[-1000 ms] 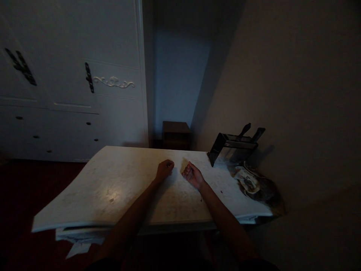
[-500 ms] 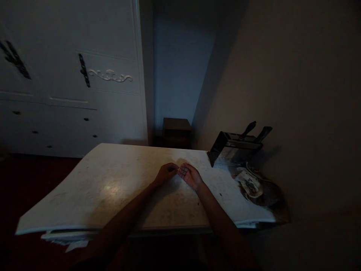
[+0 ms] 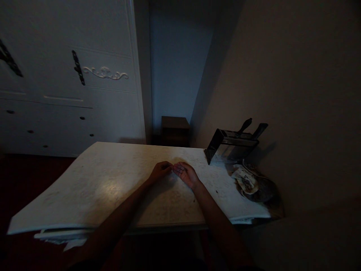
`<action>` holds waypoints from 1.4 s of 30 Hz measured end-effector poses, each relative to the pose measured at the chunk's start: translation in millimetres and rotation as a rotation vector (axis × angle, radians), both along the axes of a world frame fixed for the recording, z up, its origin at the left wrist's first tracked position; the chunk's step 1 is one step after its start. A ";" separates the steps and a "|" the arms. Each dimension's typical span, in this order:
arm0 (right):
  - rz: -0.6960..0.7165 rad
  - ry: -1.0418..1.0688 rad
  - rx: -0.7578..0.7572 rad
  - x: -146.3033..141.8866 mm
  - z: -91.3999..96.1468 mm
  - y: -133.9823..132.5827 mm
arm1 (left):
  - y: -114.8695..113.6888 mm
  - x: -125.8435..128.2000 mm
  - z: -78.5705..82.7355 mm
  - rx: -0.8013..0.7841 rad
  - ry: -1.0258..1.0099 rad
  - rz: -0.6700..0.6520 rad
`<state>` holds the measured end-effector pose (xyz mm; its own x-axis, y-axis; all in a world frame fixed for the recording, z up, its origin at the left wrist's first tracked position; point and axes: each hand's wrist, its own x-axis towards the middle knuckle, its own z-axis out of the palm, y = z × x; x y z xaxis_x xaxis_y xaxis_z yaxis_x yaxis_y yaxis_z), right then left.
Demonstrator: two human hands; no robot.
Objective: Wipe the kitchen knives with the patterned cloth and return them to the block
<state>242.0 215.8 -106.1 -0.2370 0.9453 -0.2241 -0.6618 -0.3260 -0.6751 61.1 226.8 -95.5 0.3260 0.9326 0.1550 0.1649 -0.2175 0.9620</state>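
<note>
Both my hands rest on a pale marbled tabletop in a dim room. My left hand lies knuckles up with its fingers curled together, its fingertips touching my right hand. My right hand lies palm up with the fingers loosely stretched out. I cannot make out anything between the left fingers or on the right palm.
A metal knife block with two dark handles stands at the table's far right by the wall. A crumpled cloth or paper heap lies beside it. A white wardrobe stands at the back left, a small dark stool behind the table.
My hands have come together: the left moved right to touch the right, and the right hand uncurled to lie palm up. The view shifted slightly.
</note>
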 end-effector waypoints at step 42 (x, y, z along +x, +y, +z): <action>-0.010 -0.051 0.175 -7.0 5.7 -6.5 | 2.0 -8.1 6.6 0.070 0.231 -0.008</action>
<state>235.0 209.2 -100.5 -0.2198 0.9732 -0.0680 -0.6276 -0.1944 -0.7539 53.0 228.8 -88.9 0.3679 0.9193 0.1396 0.3772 -0.2847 0.8813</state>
